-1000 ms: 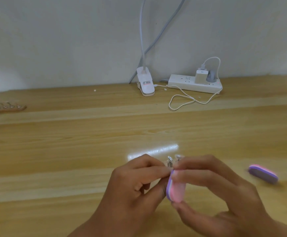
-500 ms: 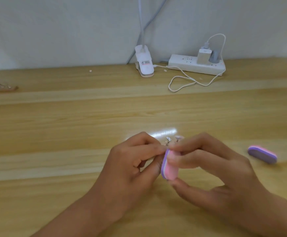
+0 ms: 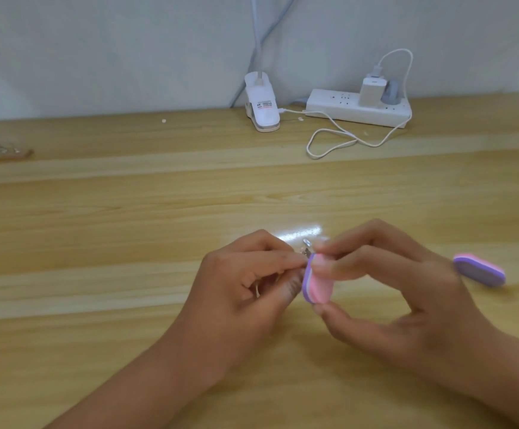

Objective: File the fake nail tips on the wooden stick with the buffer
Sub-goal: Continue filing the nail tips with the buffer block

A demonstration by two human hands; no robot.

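Note:
My right hand pinches a small pink and purple buffer between thumb and fingers, held upright over the wooden table. My left hand pinches the stick with the fake nail tips; only the shiny tips show above my fingers, and the stick itself is hidden in my fist. The buffer's purple edge lies against the tips. Both hands meet at the middle of the table.
A second pink and purple buffer lies on the table to the right. At the back stand a white clip lamp base and a power strip with a charger and looped cable. Another nail stick lies far left.
The camera has tilted, so the table's back edge sits a little differently in view. Both hands keep their hold; the buffer has shifted slightly against the tips.

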